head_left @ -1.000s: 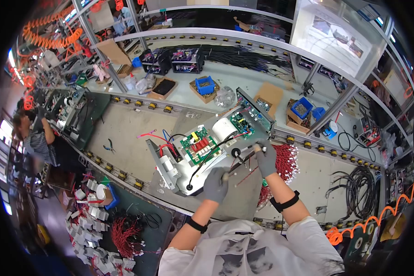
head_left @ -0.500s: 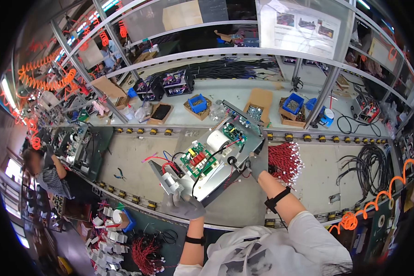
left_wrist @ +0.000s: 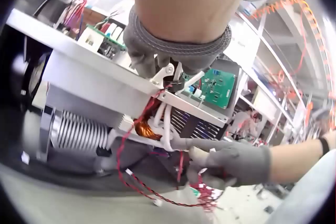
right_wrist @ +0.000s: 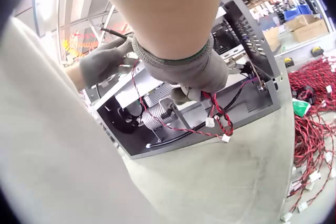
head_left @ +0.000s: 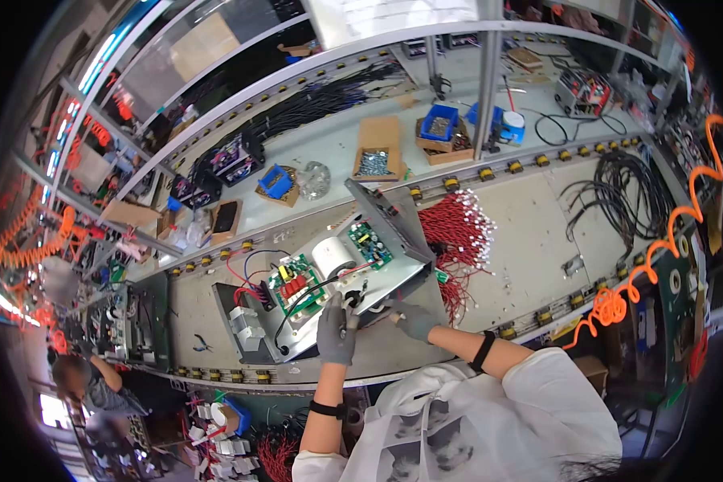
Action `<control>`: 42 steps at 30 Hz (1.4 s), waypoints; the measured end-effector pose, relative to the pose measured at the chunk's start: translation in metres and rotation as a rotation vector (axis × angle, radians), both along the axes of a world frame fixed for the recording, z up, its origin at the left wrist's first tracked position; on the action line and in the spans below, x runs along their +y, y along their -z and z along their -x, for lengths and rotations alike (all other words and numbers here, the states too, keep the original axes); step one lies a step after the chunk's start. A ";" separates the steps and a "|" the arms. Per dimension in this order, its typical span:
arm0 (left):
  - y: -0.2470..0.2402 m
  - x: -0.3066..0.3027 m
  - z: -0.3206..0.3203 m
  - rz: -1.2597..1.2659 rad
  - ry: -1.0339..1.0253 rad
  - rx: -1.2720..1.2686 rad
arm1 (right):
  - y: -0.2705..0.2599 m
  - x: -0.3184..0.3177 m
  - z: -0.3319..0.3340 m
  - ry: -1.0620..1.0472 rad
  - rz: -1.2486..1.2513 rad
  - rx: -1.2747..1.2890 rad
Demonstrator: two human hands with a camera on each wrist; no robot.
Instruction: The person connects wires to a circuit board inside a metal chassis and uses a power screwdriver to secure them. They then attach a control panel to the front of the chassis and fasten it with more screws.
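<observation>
An open metal chassis (head_left: pixel 313 341) lies on the bench, bearing green circuit boards (head_left: pixel 369 243) and a white cylinder (head_left: pixel 332 255). At its front edge, my gloved left hand (head_left: pixel 336 336) curls its fingers round the end of a white cable with a ring lug (left_wrist: pixel 169 69), mostly hidden by the fingers. My gloved right hand (head_left: pixel 414 320) is lower, at the chassis's open side, holding red-and-black twisted wires (right_wrist: pixel 223 116) that hang with small white connectors. Its forefinger reaches white cables (left_wrist: pixel 167 129) by a copper coil (left_wrist: pixel 144 128). A silvery coil (right_wrist: pixel 155 116) sits deeper inside.
A pile of red wire leads (head_left: pixel 458 233) lies right of the chassis, with black cables (head_left: pixel 622 197) farther right. Pliers (head_left: pixel 203 343) lie to the left. Blue parts bins (head_left: pixel 439 123) and a carton of screws (head_left: pixel 373 163) stand behind the roller rail. Another person works at far left.
My left hand has gone from the chassis's left end to the middle of its front edge. My right hand stays near the right front. The head view has swung to the right.
</observation>
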State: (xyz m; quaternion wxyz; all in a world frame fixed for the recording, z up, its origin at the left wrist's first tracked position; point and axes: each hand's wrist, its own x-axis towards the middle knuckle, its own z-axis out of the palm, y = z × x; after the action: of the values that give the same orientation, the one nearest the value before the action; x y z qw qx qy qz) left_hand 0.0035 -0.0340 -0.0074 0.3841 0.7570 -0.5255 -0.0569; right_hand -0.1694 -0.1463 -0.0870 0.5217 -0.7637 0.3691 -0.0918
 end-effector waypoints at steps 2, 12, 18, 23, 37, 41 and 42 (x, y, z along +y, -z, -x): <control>-0.004 -0.013 -0.004 -0.010 0.023 0.084 | -0.001 0.007 -0.012 -0.085 0.085 0.082; 0.023 -0.020 -0.025 0.042 -0.123 0.463 | 0.006 -0.003 -0.044 -0.205 0.337 0.265; 0.020 -0.020 -0.015 0.172 -0.251 0.640 | 0.021 0.024 -0.075 0.254 0.253 -0.092; 0.024 -0.023 -0.035 0.086 -0.115 0.479 | 0.022 0.000 -0.051 0.029 0.339 0.024; -0.026 -0.061 0.001 -0.278 -0.296 0.465 | 0.026 -0.025 -0.050 -0.172 0.677 0.284; -0.018 -0.059 -0.017 -0.177 0.080 -0.108 | 0.016 -0.030 -0.043 -0.184 0.642 0.280; -0.034 -0.060 -0.010 -0.173 0.119 -0.265 | 0.013 -0.032 -0.043 -0.207 0.626 0.270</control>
State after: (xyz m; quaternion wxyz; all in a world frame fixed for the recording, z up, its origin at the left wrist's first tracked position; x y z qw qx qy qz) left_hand 0.0131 -0.0939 0.0265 0.2408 0.7558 -0.6085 -0.0242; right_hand -0.1267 -0.1778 -0.0998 0.2154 -0.9251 0.3094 -0.0455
